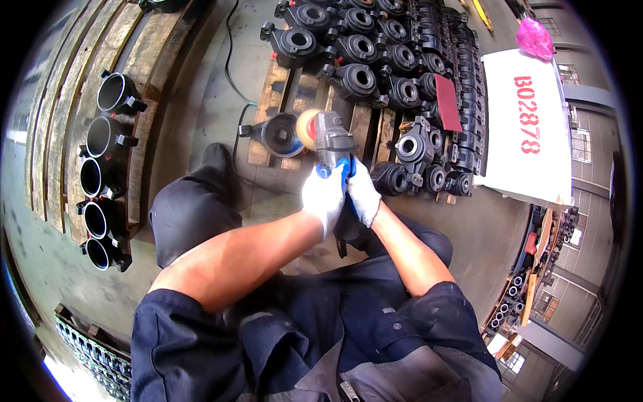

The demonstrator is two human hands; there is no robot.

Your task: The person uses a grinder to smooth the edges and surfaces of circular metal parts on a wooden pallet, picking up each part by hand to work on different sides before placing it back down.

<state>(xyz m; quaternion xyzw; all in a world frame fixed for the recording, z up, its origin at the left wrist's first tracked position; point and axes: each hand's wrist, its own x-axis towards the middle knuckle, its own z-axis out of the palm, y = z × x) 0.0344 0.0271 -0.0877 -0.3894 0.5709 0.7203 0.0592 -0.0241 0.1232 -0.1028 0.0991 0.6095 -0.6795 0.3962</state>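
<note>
Both my hands wear white gloves with blue parts and are closed around a dark angle grinder. My left hand grips it from the left, and my right hand wraps its right side. The fingers are partly hidden behind the tool. At the grinder's head, a round yellowish disc with a red centre looks blurred. It meets the right side of a black ring-shaped metal casting on a wooden pallet; whether they touch, I cannot tell. The casting has a lug on its left.
Many black castings crowd the pallet ahead, with a red-brown sheet on some. Several black cylinders line another pallet at left. A black cable crosses the floor. A white board stands at right, pink plastic above.
</note>
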